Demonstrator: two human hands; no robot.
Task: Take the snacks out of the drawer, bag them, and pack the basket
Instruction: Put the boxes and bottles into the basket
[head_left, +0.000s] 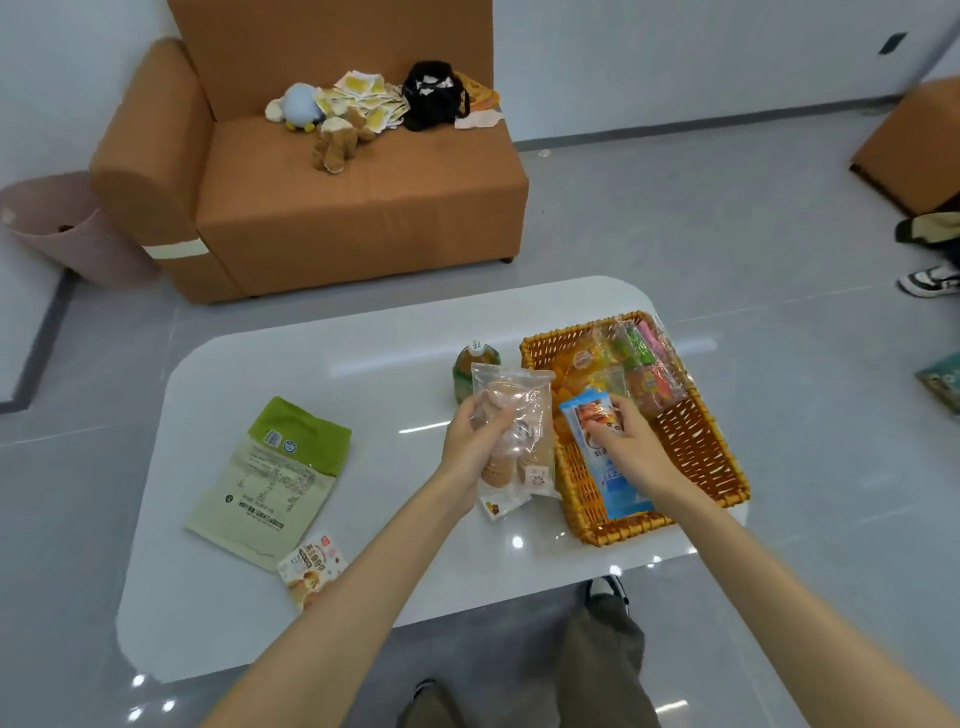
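Snacks are split between the table (311, 374) and the basket (623, 532) that sits on its right side. The left hand (475, 441) grips a clear zip bag (524, 415) by its side, fingers curled round it. The bag holds stacked round biscuits and is held just left of the basket, low over the table. The right hand (631, 447) pinches the top of a blue packet (615, 483) with a food photo on it. The packet lies lengthwise inside the basket, its lower end at the near rim, and its white lettering is too blurred to read.

At the far end of the basket lies a second clear bag (647, 366) filled with small green, pink and red packs, and orange wrappers (576, 364) lie beside it. A bottle (470, 364) with a green label and white cap stands behind the biscuit bag, close to the basket's left wall.

On the left half of the table a green-and-beige pouch (270, 483) lies flat, back side up, showing a barcode and a printed table (the text is too small to make out). A small pink-and-white sachet (311, 569) touches its near corner. It carries a cake picture and characters I cannot read.
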